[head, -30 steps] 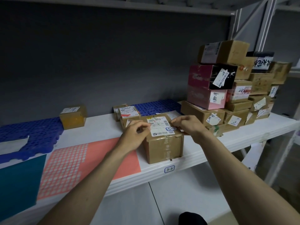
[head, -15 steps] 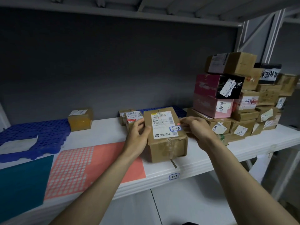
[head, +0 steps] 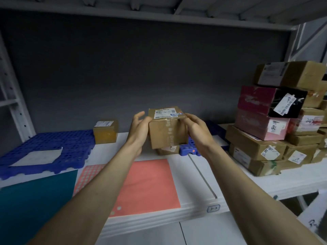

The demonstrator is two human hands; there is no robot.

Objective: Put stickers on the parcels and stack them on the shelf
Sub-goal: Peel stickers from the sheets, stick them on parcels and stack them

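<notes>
A brown cardboard parcel (head: 167, 129) with a white shipping label and a small blue-edged sticker (head: 175, 114) on its top face is held up in the air, above the white shelf board (head: 198, 175). The left hand (head: 139, 129) presses against the left side of the parcel, with the thumb at the top corner and the fingers rather straight and partly spread. The right hand (head: 193, 127) grasps the right side, with its fingers curled around the upper right edge.

Directly under the lifted parcel another small cardboard box (head: 168, 150) stands on the shelf, just beside a blue perforated plastic block (head: 189, 150). To the right, a pile of cardboard parcels (head: 261, 152) carries a pink box (head: 260, 114). A salmon-coloured sheet (head: 150, 184) lies on the shelf near the front edge. At the left there are a blue perforated plastic tray (head: 53, 147) and a small yellowish-brown box (head: 105, 131).
</notes>
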